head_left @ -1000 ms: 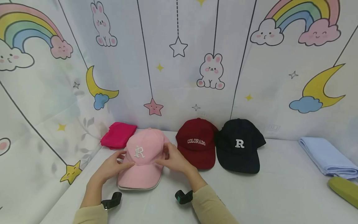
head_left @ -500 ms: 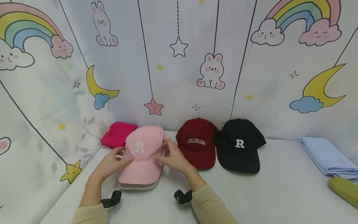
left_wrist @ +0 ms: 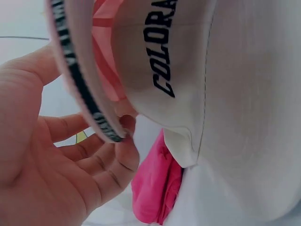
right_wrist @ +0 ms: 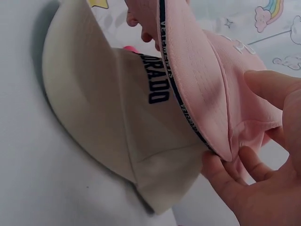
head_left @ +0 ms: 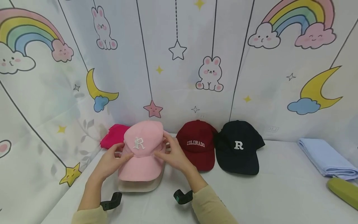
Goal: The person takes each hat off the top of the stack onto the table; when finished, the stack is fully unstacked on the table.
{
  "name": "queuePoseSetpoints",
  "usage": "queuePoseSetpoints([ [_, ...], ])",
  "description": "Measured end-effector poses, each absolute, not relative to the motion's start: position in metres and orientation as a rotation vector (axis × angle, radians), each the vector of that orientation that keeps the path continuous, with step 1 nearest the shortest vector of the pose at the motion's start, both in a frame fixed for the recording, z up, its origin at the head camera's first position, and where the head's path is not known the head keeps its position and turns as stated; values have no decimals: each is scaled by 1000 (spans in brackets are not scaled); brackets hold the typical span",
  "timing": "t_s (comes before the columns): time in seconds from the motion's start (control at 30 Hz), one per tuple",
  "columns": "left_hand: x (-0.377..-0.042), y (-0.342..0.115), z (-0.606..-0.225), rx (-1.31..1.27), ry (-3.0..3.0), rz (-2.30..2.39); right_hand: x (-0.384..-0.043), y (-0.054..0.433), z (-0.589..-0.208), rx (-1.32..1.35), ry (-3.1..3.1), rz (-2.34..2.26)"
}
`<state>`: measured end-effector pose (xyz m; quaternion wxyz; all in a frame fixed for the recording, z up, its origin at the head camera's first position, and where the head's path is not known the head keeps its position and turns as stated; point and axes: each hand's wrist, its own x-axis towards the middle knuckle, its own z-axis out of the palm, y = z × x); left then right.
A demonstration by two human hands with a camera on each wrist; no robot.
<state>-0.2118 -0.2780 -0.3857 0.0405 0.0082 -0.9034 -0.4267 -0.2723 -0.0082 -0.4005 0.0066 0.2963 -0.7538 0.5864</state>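
Note:
A pink baseball cap [head_left: 148, 133] with a pale embroidered letter is held up between both hands. My left hand [head_left: 110, 160] grips its left side, thumb at the front near the brim. On the opposite side my right hand [head_left: 176, 155] pinches the cap's edge between thumb and fingers. Just under it rests a beige baseball cap [left_wrist: 254, 103] with dark lettering, and the wrist views show a gap between the two. From the head view only the beige brim [head_left: 141, 186] shows.
A dark red cap [head_left: 195, 160] and a black cap [head_left: 237, 161] stand right of the hands. Folded bright pink cloth [head_left: 112, 137] lies behind the left hand. At the far right are folded light blue cloth [head_left: 327, 158] and a green object [head_left: 344, 191], partly out of view.
Both hands have raised the pink cap and tilted it up off the beige cap, so more of the beige brim shows. The other caps have stayed put; the head view has shifted slightly.

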Motion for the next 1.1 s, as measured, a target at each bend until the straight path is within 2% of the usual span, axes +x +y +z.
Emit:
queuePoseSetpoints([
  [0.47, -211, -254, -370, 14, -2667, -1244, -269, 8, -376, 843, -2325, 1818],
  [1.1, -219, -206, -370, 8, -2480, -1341, -272, 44, -354, 757, -2393, 1670],
])
